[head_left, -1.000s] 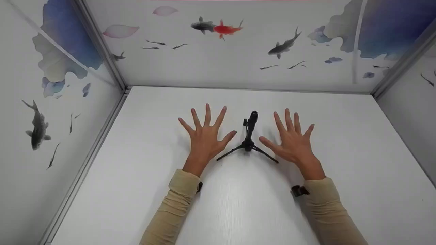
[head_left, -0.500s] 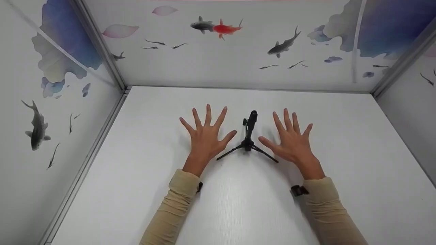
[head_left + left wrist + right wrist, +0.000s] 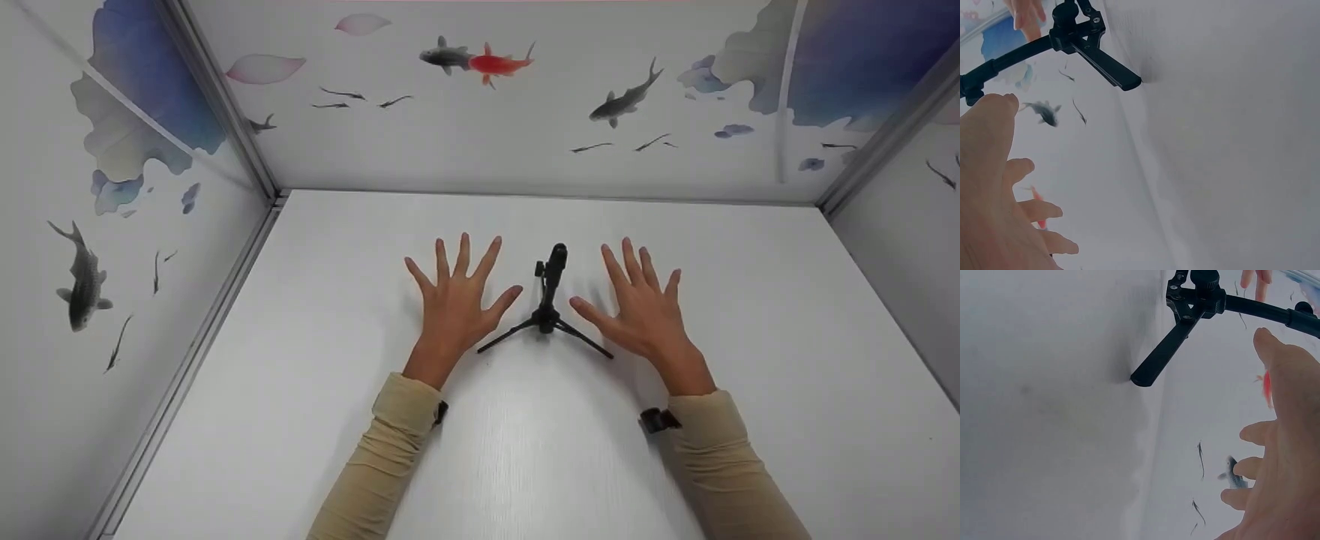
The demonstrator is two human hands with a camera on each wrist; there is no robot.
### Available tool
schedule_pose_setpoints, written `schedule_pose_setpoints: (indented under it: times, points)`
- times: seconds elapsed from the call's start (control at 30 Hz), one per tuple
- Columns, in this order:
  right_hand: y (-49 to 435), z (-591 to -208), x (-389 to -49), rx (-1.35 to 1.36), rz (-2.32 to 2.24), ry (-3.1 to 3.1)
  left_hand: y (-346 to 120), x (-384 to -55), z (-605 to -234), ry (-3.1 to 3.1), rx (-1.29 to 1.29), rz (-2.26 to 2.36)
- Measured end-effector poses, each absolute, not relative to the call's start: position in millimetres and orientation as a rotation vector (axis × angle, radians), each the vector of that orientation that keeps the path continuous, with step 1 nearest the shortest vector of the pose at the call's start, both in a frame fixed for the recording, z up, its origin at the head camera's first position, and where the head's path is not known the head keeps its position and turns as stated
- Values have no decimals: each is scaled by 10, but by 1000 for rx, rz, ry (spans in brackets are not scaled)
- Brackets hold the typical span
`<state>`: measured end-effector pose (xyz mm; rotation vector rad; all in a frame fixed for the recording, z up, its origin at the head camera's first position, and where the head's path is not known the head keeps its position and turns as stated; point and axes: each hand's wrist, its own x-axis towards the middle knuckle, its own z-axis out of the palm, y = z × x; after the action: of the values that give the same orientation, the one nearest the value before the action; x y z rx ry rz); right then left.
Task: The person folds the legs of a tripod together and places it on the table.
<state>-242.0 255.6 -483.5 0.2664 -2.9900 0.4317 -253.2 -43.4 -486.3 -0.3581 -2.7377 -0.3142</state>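
Observation:
A small black tripod (image 3: 551,289) stands on the white table between my two hands, its legs splayed and its post upright. To its left my left hand (image 3: 452,304) is spread, palm down, with the thumb pointing toward the post. My right hand (image 3: 643,311) mirrors it on the other side, fingers apart, thumb beside the tripod. Neither hand holds anything. In the left wrist view, a tripod leg (image 3: 1107,66) reaches out past the thumb (image 3: 995,115). The right wrist view shows another leg (image 3: 1165,354) and the post running off the frame's right side.
The white tabletop (image 3: 495,465) is bounded by a back wall (image 3: 510,150) printed with fish and petals. Side walls rise left (image 3: 187,285) and right (image 3: 892,225), with metal rails at the corners.
The left hand's fingers have drawn slightly closer together, its little finger shifting right. The right hand's fingers have also narrowed a little. The tripod has stayed in place.

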Motion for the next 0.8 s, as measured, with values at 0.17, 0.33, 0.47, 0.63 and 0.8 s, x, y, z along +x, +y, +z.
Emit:
schedule_pose_setpoints:
  times: [0.17,0.33,0.47,0.63,0.8]
  points:
    - [2548,-4834,-2429,273,492,-2945,-426,-2542,-4858,-2746,-370,-355]
    - [2535,-4821,-2434,293,551,-2888,-415,-2532,-4859,-2739,-395,-412]
    - [2522,-4807,-2432,308,582,-2829,-405,-2522,-4857,-2723,-417,-437]
    - [2500,-4790,-2417,336,634,-2748,-391,-2518,-4844,-2713,-443,-470]
    - [2480,-4780,-2406,350,674,-2704,-382,-2513,-4841,-2698,-492,-511]
